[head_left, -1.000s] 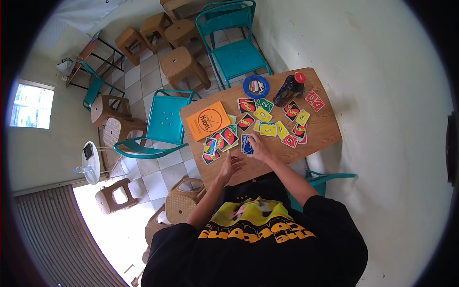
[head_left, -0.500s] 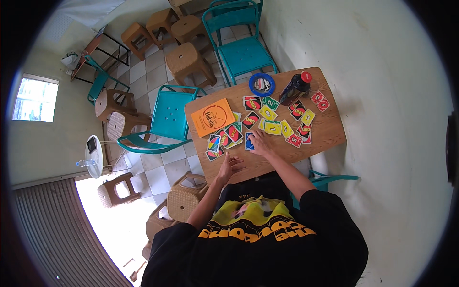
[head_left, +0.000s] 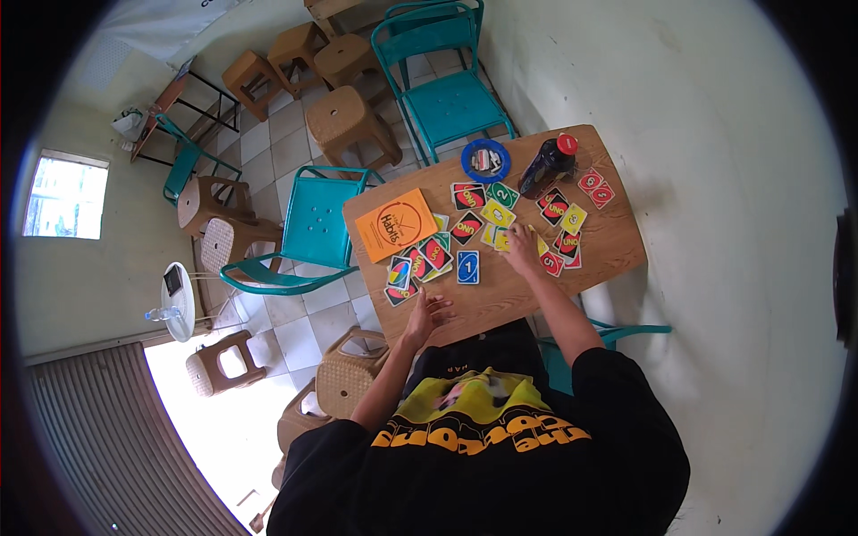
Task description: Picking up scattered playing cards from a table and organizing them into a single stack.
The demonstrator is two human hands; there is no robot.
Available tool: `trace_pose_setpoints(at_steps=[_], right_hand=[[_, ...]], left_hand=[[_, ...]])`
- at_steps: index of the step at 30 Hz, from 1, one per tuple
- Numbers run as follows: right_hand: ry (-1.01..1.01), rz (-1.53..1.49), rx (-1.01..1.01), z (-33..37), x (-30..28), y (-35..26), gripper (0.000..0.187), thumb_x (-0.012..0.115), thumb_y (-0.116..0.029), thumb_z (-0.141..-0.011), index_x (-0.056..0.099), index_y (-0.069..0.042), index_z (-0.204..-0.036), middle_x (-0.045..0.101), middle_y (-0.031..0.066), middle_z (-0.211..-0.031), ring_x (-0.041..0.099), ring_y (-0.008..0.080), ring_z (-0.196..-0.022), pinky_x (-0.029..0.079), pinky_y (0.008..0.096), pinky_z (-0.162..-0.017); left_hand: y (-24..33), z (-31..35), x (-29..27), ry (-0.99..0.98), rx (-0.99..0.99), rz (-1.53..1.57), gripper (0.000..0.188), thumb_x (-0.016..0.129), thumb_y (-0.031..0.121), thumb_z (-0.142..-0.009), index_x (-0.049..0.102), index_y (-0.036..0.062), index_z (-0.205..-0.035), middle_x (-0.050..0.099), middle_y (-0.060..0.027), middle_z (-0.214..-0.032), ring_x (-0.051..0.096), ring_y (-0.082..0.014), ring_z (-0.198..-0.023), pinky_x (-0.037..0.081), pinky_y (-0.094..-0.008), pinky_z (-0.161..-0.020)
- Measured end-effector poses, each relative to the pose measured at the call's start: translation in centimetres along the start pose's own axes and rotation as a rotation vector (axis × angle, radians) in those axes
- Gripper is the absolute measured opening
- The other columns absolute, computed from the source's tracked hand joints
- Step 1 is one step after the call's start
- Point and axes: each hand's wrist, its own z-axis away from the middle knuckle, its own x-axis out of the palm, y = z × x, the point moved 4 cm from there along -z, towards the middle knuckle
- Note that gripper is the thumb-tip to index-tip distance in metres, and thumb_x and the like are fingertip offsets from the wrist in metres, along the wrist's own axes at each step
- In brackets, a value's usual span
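Right hand overhangs yellow cards (bare tabletop edge beside left hand)

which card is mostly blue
The blue card between the left hand and right hand; the other cards show mainly red, black, yellow, green or mixed colours.

We can see dark lettering on the orange book, one number on the blue card, a word on the red-black cards, and yellow-orange letters on the shirt.
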Motion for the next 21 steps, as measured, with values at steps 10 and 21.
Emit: trace_pose_setpoints(at_steps=[10, 21], right_hand=[[0.035, 0.075, 0.162, 1.1, -0.5, 2.4, 0.044, 0.083, -0.021, -0.059, 0.058, -0.012, -0.094, 0.056, 0.0051, -0.1, 0.052, 0.0266, -0.101, 0.038, 0.0429, -0.089], [-0.18, -0.948, 0.154, 4.4, -1.9, -5.1, 0.024, 0.067, -0.019, -0.082, 0.063, 0.005, -0.081, 0.063, 0.0109, -0.066, 0.057, 0.0128, -0.058, 0.044, 0.0301, -0.054]], left_hand=[[0.3, -1.0, 1.5, -0.034, -0.021, -0.03, 0.06, 0.027, 0.064, -0.091, 0.047, 0.0094, -0.108, 0.058, -0.0128, -0.112, 0.061, -0.0284, -0.096, 0.045, -0.0385, -0.083], [1.2, -1.2, 5.2, -0.112, 0.041, -0.045, 0.049, 0.044, 0.046, -0.094, 0.046, 0.0059, -0.121, 0.056, -0.0095, -0.117, 0.057, -0.0246, -0.104, 0.044, -0.0376, -0.09]])
